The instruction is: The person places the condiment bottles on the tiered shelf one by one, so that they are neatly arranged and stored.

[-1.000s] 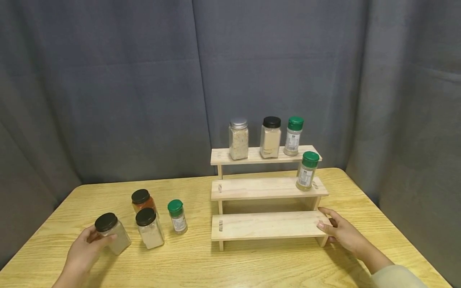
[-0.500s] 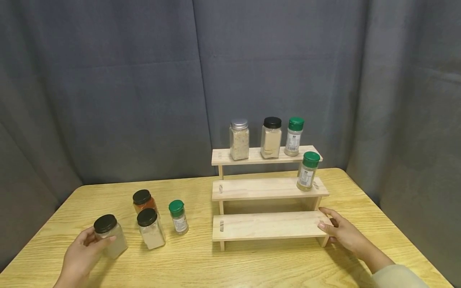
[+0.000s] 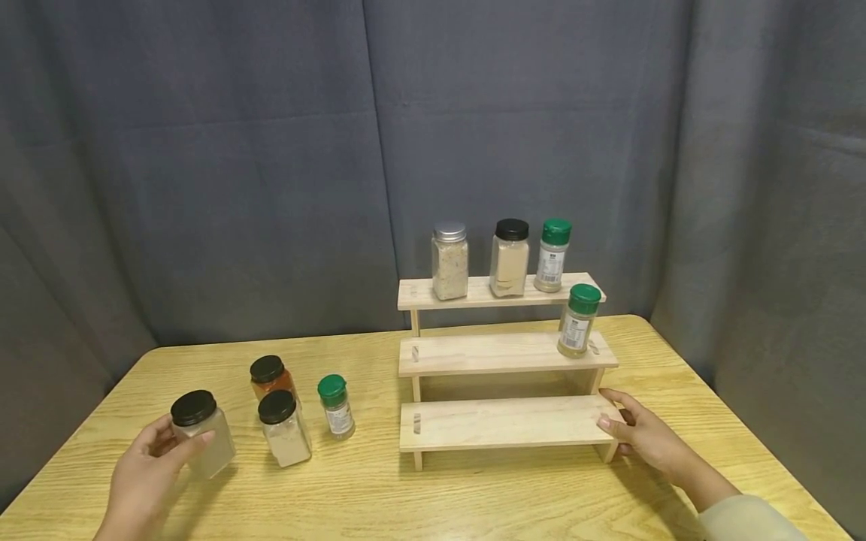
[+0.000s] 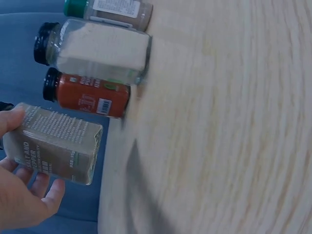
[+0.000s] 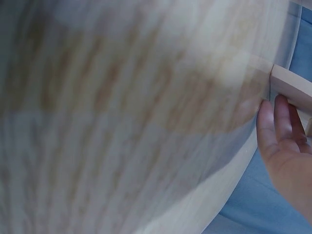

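My left hand (image 3: 145,469) grips a square glass spice jar (image 3: 215,449) with a black lid, its label reading "salt and pepper" in the left wrist view. A gap shows between the jar's base and the table. Beside it stand a black-lidded jar of pale powder (image 3: 287,443), a black-lidded jar of red spice (image 4: 92,95) and a small green-capped shaker (image 3: 338,418). At the right, my right hand (image 3: 646,439) holds the end of the bottom step of a three-tier wooden rack (image 3: 501,424), thumb on top, fingers round the side.
On the rack's top step stand a silver-lidded jar (image 3: 449,267), a black-lidded jar of tan powder (image 3: 509,267) and a green-capped shaker (image 3: 551,263). Another green-capped shaker (image 3: 575,330) is at the right of the middle step. Grey curtains (image 3: 271,188) hang behind the wooden table (image 3: 338,496).
My left hand has raised the jar off the table and shifted it slightly left, turning it more upright. My right hand stays on the rack.
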The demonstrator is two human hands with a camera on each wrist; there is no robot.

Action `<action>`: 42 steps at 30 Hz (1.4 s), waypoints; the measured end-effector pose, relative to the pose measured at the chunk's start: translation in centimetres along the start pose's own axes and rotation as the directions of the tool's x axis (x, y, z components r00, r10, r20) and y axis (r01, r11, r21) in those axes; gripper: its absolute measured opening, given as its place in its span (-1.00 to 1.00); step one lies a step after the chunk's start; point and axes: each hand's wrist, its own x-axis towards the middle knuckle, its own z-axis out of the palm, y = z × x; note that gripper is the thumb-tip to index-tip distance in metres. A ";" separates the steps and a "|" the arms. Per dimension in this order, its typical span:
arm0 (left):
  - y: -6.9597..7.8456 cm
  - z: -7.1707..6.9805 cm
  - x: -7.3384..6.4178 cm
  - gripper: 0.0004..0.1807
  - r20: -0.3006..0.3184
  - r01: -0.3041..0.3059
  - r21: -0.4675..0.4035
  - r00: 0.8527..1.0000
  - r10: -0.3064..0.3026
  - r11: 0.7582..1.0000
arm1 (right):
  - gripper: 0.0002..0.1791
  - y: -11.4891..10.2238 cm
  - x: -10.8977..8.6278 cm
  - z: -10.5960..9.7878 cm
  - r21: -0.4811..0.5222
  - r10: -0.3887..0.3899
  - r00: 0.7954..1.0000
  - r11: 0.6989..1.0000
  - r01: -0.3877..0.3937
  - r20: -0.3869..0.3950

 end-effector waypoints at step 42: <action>14.3 -1.2 -11.5 -0.26 -0.060 -0.157 -0.078 0.986 0.153 0.984 | -0.30 0.2 0.1 0.2 -0.009 -0.005 1.000 1.000 0.005 -0.013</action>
